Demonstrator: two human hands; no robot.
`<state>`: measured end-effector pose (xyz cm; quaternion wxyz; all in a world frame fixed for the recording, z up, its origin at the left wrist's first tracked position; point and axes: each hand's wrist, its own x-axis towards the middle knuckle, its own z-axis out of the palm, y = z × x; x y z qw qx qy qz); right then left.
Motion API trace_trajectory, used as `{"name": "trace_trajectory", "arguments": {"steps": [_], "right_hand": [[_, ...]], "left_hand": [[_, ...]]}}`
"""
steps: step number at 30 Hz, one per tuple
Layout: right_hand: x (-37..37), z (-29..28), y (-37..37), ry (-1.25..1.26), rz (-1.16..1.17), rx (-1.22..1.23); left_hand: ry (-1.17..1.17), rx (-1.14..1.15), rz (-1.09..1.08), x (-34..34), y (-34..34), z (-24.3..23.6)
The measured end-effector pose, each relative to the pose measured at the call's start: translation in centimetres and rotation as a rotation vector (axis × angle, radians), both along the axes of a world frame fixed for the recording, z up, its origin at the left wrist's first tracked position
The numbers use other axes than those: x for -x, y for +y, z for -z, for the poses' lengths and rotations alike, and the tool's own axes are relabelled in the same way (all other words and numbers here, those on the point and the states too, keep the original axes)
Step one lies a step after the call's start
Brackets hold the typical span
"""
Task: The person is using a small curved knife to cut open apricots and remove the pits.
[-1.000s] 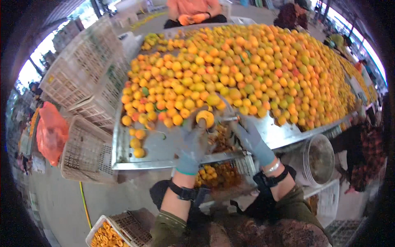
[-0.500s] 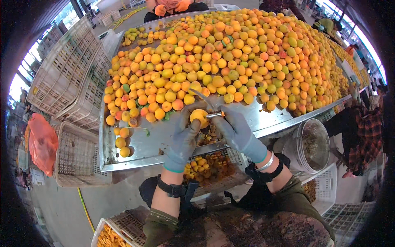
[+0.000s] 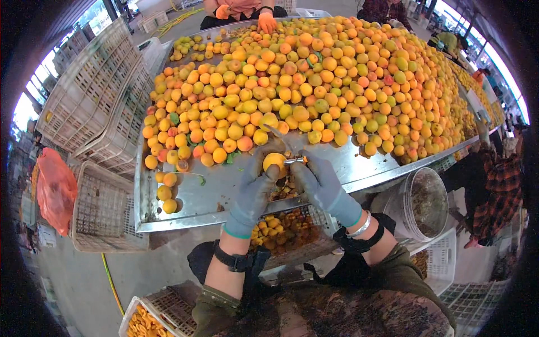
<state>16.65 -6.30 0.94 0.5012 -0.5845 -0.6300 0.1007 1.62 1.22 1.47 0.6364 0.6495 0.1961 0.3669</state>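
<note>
In my gloved left hand (image 3: 251,188) is a yellow-orange apricot (image 3: 274,162), gripped between thumb and fingers above the table's near edge. My gloved right hand (image 3: 321,181) closes on a small knife; its thin curved blade (image 3: 277,133) rises past the apricot toward the pile. A short metal piece with an orange end (image 3: 296,160) also sticks out from the right fingers and points at the apricot; how it joins the blade is hidden. Beyond both hands, a big heap of apricots (image 3: 337,84) covers the metal table (image 3: 224,188).
Below the table edge sits a crate of halved apricots (image 3: 281,253). Stacked plastic crates (image 3: 90,84), another crate (image 3: 106,222) and a red plastic bag (image 3: 56,182) are at left. A white bucket (image 3: 412,202) stands right. Across the table is a person with orange gloves (image 3: 266,22).
Across the table, the person's orange-gloved hand has reached to the heap. My hands stay nearly in place, with the apricot and the tool still together; the view has shifted slightly.
</note>
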Motion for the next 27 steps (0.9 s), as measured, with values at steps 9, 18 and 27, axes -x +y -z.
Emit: {"name": "trace_trajectory", "arguments": {"steps": [9, 18, 27], "right_hand": [[1.1, -0.5, -0.7, 0.11, 0.01, 0.299], [-0.4, 0.9, 0.6, -0.31, 0.2, 0.443], [1.1, 1.1, -1.0, -0.131, 0.075, 0.334]], "left_hand": [[0.048, -0.039, -0.095, -0.3, -1.1, 0.2], [0.176, -0.203, -0.368, -1.2, -0.1, 4.8], [-0.075, 0.021, -0.269, -1.3, -0.6, 2.8]]}}
